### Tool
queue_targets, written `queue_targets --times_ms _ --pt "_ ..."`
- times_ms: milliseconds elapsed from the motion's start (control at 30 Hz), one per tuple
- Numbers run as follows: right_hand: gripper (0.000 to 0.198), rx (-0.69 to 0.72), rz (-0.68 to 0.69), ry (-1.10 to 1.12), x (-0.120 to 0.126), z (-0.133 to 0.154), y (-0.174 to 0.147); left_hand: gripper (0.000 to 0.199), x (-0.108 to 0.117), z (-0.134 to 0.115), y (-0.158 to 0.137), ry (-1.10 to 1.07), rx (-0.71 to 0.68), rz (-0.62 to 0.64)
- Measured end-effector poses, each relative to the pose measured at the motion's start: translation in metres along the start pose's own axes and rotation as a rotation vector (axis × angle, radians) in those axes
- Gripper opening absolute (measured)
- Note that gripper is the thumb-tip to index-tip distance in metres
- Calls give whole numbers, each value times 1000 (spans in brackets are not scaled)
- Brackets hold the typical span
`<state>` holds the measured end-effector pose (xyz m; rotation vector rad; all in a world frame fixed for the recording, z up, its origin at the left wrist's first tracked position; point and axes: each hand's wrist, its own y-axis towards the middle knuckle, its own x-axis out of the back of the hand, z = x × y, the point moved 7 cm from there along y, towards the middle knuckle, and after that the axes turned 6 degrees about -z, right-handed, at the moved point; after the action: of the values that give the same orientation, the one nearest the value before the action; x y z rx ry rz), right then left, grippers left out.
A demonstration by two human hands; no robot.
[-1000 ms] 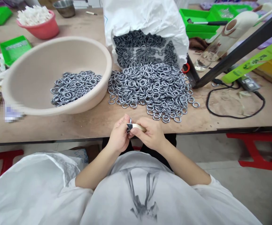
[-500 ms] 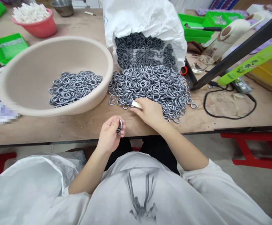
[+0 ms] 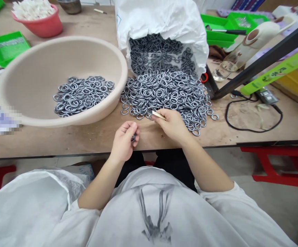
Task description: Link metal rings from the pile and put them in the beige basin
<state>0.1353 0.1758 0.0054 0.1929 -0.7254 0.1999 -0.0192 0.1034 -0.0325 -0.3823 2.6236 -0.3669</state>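
Observation:
My left hand (image 3: 125, 141) is closed above the table's front edge, with grey metal rings (image 3: 133, 137) partly showing between its fingers. How many it holds is hidden. In my right hand (image 3: 173, 125) is a thin, off-white flat stick-like tool (image 3: 159, 115), pinched by thumb and fingers; its exact kind cannot be made out. This hand is at the near edge of a heap of grey rings (image 3: 161, 91), which spills from a white sack (image 3: 161, 20) lying on its side. Left of the heap, a big beige basin (image 3: 43, 65) contains a pile of similar rings (image 3: 83, 96).
A black slanted bar (image 3: 262, 56) rises on the right, beside a black cable (image 3: 226, 118) and a clear bottle (image 3: 229, 65). Green trays (image 3: 10, 49) and a red bowl (image 3: 48, 25) of white pieces stand at back left. Red stools (image 3: 279, 164) are below the table.
My left hand has turned so its fingers cover more of the rings. My right hand and its tool have shifted slightly right, and the tool is tilted differently. The view has moved slightly.

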Motion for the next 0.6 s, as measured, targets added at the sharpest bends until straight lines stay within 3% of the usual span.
queue_targets --times_ms 100,200,367,500,600 --pt "35 -95 74 530 -14 4 -18 33 -12 5 -4 112 -150 37" --pt "47 -160 36 792 -27 6 -33 36 -23 11 -10 116 -226 75" --pt "54 -160 -33 929 -28 9 -44 39 -27 18 -14 60 -170 79" --pt "48 -150 -67 994 -18 6 -45 39 -23 13 -15 127 -230 96" --pt "47 -199 35 1091 -25 6 -47 38 -21 10 -15 161 -287 71"
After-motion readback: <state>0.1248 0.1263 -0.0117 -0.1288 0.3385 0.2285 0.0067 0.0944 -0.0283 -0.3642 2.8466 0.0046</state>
